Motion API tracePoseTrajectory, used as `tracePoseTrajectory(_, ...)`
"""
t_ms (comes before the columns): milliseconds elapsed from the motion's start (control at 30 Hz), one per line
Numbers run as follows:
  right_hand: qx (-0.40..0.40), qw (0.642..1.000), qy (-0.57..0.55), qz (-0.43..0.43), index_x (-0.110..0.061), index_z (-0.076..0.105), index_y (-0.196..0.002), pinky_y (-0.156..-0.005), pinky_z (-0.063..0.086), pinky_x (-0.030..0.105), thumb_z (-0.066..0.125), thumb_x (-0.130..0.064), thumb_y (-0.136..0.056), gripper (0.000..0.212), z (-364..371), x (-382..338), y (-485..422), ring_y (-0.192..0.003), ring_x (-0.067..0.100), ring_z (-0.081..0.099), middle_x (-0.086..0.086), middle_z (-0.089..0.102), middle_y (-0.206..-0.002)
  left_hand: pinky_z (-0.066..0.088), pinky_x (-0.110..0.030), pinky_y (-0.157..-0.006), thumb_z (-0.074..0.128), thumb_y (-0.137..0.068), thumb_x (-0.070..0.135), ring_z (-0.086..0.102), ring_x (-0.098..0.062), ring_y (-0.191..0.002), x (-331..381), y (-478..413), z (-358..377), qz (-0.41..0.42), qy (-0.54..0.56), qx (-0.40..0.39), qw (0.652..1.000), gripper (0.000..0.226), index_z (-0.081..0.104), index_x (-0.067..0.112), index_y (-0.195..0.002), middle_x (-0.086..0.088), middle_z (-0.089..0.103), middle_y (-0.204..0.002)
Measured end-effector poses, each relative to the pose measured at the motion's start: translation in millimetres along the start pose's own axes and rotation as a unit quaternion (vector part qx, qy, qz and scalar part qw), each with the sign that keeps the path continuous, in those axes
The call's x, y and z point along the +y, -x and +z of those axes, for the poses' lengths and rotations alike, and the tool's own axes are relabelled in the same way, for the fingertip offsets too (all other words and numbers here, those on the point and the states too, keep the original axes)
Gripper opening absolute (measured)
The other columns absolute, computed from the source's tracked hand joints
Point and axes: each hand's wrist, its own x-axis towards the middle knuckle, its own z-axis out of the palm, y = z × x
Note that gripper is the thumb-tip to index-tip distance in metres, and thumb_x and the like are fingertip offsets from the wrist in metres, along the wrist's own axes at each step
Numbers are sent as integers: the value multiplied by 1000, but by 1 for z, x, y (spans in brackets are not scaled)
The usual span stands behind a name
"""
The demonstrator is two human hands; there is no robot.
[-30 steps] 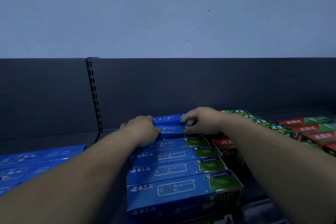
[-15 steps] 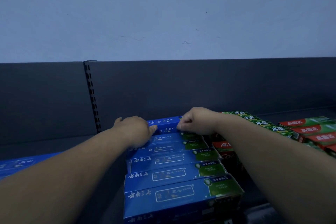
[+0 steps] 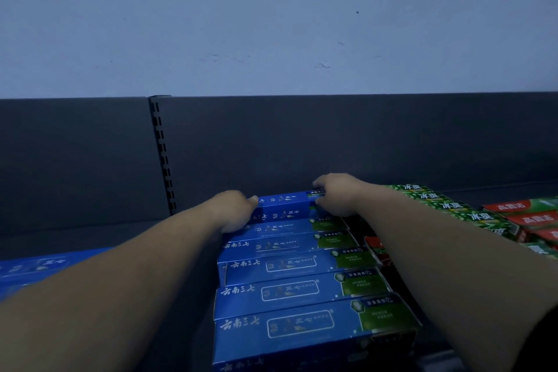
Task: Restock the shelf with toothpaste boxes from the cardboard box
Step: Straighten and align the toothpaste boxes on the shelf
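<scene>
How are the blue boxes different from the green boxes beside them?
The blue boxes have a green end; the green boxes are green throughout. The left hand and right hand hold a blue box; neither holds the green boxes. Both lie flat in rows.

We count at least six blue toothpaste boxes [image 3: 290,293] in the middle row, five green boxes [image 3: 480,216] to the right, and three red boxes [image 3: 537,217] farther right.
</scene>
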Motion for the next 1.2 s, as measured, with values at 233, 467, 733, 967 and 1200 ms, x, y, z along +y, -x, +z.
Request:
tracePoseTrajectory(233,16,998,-47,-32,-22,37,-147,-104,43,34,58,-35,-94,59,-1,-11,25,-127,22,48,2,47,-144,33,-35,-108,25,-105,34,37,-30,-134,6,25,3,-3,-59,2,998,50,25,9,-149,-15,35,-149)
tracePoseTrajectory(467,-2,997,-54,-57,-35,28,-149,-108,40,38,61,-59,-85,75,6,-19,55,-135,21,42,-4,37,-153,39,-33,-102,33,-84,76,47,-24,-127,-19,37,25,-24,-16,14,999,84,25,22,-148,-6,44,-144)
tracePoseTrajectory(733,-22,997,-53,-57,-38,33,-147,-105,42,36,54,-77,-76,84,15,-21,62,-128,17,49,-5,44,-148,37,-34,-101,37,-81,77,40,-29,-132,-8,56,35,-26,29,21,999,88,17,27,-151,-11,15,-154)
tracePoseTrajectory(967,1,993,-115,-23,-31,33,-148,-111,35,38,45,-62,-92,65,8,-8,61,-137,23,39,-1,37,-153,29,-34,-110,36,-89,68,32,-26,-139,-17,59,33,-34,119,48,991,80,17,21,-152,-10,25,-155)
tracePoseTrajectory(1200,-15,986,-166,-15,-22,33,-149,-109,33,33,40,-49,-100,57,15,-11,55,-138,24,37,2,36,-153,26,-34,-112,37,-95,57,29,-25,-141,-12,66,36,-40,229,64,970,71,18,21,-152,-6,24,-157)
